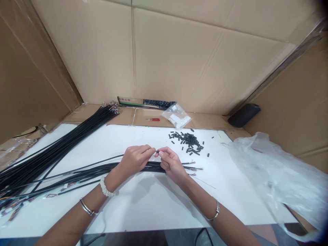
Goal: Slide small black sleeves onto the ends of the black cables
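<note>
My left hand (137, 158) is closed around the end of a black cable (110, 158) that runs in from the left. My right hand (171, 162) pinches a small black piece (157, 151) at the cable's tip, its fingertips almost meeting those of my left hand. Under both hands a bundle of black cables (102, 170) lies across the white table, with bare coloured wire ends to the right. Beyond my right hand is a pile of short black tubes (189, 139).
A thick bundle of black cables (64, 145) slants across the left. Behind the table are a red-handled tool (154, 119) and a small clear bag (177, 116). A black roll (244, 115) and a large plastic bag (279, 171) lie right. Cardboard walls (174, 58) enclose the table.
</note>
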`<state>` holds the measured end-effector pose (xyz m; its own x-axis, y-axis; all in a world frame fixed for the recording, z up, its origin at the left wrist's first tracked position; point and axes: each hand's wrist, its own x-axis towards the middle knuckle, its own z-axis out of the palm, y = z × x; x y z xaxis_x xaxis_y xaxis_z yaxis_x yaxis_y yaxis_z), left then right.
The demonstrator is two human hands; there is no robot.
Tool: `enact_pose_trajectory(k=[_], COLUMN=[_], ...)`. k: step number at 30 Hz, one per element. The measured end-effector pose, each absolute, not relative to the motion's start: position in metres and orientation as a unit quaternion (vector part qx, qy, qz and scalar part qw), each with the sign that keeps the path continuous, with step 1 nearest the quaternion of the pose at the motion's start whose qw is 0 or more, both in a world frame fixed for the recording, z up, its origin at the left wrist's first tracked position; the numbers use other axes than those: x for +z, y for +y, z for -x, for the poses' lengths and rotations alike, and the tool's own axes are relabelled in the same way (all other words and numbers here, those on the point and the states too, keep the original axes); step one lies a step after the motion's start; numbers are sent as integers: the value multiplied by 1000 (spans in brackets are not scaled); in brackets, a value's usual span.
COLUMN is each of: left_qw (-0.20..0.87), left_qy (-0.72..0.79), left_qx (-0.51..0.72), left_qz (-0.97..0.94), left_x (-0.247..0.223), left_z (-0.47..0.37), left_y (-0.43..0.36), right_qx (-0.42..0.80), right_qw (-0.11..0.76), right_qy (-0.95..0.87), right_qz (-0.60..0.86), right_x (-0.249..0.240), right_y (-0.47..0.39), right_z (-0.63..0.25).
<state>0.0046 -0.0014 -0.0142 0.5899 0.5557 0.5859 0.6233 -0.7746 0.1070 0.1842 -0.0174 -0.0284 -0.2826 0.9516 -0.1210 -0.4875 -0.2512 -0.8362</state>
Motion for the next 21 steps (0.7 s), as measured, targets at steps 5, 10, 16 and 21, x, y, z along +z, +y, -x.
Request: enact_pose_trajectory(k=[5,10,16,21], left_qw=[104,138,160,164], left_qy=[-315,-308,-301,-293], left_qx=[-299,-287,-280,-268], left_qz=[894,897,897,903], left_x=[-15,-15,-14,-13], left_z=[-2,-2,-2,0], left_y=[0,1,2,3], right_qx=[740,759,756,736], right_qw=[497,493,491,491], right_qy=[-320,-298,-299,-332], right_qz=[322,303,312,326], right_x=[-29,-32,-31,-31], right_y=[-19,-19,-19,-19], right_z=[-184,-182,-181,-182])
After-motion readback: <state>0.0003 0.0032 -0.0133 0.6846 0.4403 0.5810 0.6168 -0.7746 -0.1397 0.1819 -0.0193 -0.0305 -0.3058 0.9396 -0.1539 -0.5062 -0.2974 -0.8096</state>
